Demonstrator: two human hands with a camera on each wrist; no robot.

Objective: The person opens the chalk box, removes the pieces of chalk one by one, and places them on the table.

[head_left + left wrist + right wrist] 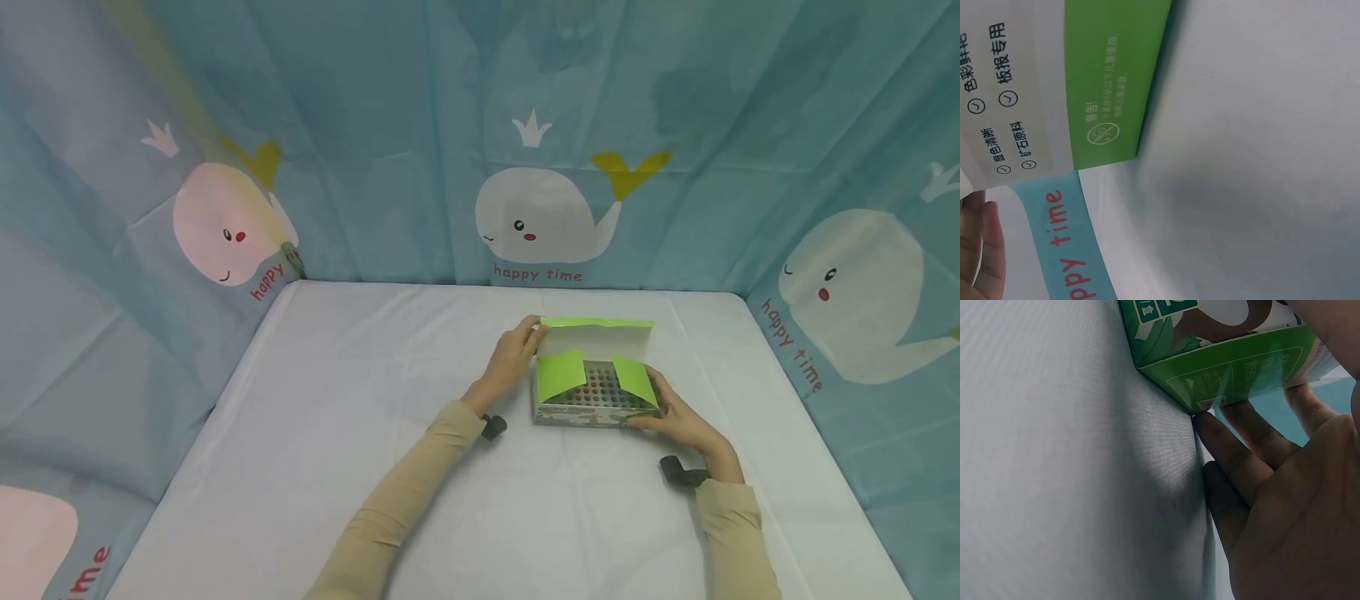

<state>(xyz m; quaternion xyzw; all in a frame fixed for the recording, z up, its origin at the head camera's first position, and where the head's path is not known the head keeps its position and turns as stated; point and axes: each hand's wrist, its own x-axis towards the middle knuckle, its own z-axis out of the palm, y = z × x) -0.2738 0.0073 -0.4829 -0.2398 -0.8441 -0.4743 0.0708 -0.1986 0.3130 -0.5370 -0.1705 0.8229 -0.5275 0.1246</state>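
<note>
A printed cardboard box of chalk (581, 415) sits on the table with its lid raised. Rows of round chalk ends (600, 382) show between two green side flaps (561, 375), which lean inward over them. At the lid's left edge, my left hand (513, 354) pinches the lid (595, 340); in the left wrist view its fingers are partly hidden at the frame's edge. My right hand (678, 417) grips the box's right end, thumb at the front. Several fingers (1238, 453) spread along the green end panel (1241, 372) in the right wrist view.
A white cloth covers the table (360, 358). Blue curtains (360, 208) with printed whales stand along the back and both sides. Black wrist cameras (493, 427) are strapped to both wrists.
</note>
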